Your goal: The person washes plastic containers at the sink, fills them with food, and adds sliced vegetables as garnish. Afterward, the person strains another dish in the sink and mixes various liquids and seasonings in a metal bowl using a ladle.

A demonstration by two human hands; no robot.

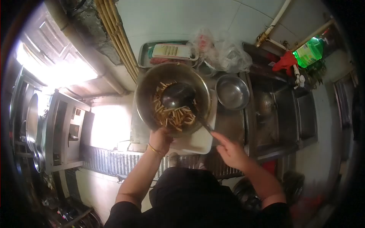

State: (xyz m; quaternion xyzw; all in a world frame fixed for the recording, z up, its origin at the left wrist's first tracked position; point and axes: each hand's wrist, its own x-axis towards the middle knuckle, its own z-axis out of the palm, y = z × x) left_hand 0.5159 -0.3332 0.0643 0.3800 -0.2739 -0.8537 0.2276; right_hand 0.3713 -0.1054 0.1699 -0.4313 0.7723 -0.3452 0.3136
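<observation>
A large metal bowl (143,100) stands on a white cutting board (197,143), with pale strips of food (175,117) in its bottom. Inside it, a big dark ladle (176,95) rests over the strips, its handle running down to the right across the rim. My right hand (230,151) is closed around the end of that handle. At the near left rim of the bowl, my left hand (161,140) grips the edge, its fingers partly hidden. A yellow bangle circles the left wrist.
A smaller metal bowl (232,92) sits to the right, beside a metal sink (287,114). Behind the large bowl are a grater (173,51) on a tray and clear plastic bags (232,57). A green-labelled bottle (308,52) stands at the far right.
</observation>
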